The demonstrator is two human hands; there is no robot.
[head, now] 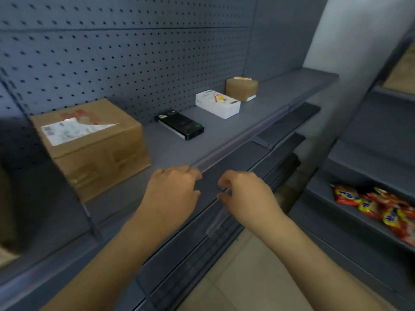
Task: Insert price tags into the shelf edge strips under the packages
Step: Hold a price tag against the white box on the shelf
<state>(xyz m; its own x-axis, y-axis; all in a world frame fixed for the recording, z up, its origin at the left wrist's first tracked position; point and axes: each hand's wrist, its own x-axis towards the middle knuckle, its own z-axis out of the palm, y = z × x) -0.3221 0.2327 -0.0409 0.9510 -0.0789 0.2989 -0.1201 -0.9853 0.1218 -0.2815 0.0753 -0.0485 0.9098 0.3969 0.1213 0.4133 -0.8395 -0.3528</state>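
Head camera is looking down along a grey shelf [224, 129] where four packages are sitting in a row: a big cardboard box [94, 144], a black box [179, 124], a white box [217, 104] and a small brown parcel [241, 88]. Both hands are working at the clear edge strip [235, 142] running along the shelf front. The left hand [173, 189] is curling its fingers onto the strip's lip. The right hand [244, 194] is pinching something small and dark just beside it; whether that is a price tag I cannot tell, as it is blurred. Snack packets [372, 205] are lying on a lower shelf to the right.
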